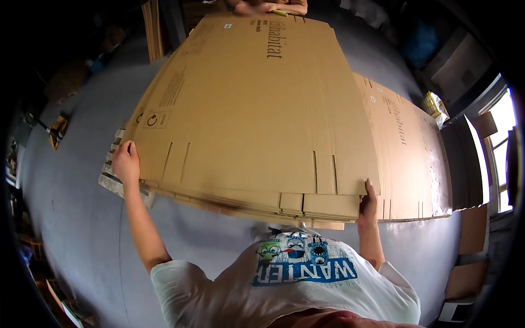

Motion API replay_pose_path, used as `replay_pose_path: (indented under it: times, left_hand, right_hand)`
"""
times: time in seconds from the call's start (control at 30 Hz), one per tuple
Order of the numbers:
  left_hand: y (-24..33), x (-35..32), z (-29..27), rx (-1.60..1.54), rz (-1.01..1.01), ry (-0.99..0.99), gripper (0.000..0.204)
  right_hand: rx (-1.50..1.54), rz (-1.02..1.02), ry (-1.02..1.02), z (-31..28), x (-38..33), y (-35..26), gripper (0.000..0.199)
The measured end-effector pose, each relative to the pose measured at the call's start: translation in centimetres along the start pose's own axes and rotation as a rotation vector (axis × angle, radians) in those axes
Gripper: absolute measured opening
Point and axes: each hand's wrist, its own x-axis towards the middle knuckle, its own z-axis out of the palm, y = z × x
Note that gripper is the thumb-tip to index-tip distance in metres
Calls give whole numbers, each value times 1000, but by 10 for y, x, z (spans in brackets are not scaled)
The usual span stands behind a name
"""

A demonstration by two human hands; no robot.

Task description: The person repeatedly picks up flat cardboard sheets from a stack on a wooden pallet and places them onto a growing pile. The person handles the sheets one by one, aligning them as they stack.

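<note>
Flat cardboard sheet (257,120) at the centre of the frame, its near corners pinched between thumb and fingers by the left hand (126,162) at centre left and the right hand (369,203) at lower right, with a co-worker's hand (267,7) by the far edge. The grip appears complete, but the sheet is not yet apart from the stack beneath it (331,208), and whether it is raised cannot be told. Many sheets lie unhandled below it and in the second stack (410,158) at right.
</note>
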Motion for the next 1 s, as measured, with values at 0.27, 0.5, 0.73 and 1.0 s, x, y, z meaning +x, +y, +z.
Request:
replay_pose_path:
  times: [0.27, 0.5, 0.73, 1.0]
  left_hand:
    - [2, 1, -4, -121, -29, -16, 24]
    - [-1, -2, 0, -101, -2, -22, 25]
    - [0, 6, -7, -75, -18, -131, 28]
    - [-21, 54, -14, -792, -296, -718, 28]
  right_hand:
    - [-34, -56, -19, 6, -2, 0, 21]
    - [-84, -129, 55, 5, 0, 3, 21]
    - [-273, -369, -16, 20, -8, -34, 21]
    - [86, -285, -200, 47, -19, -72, 13]
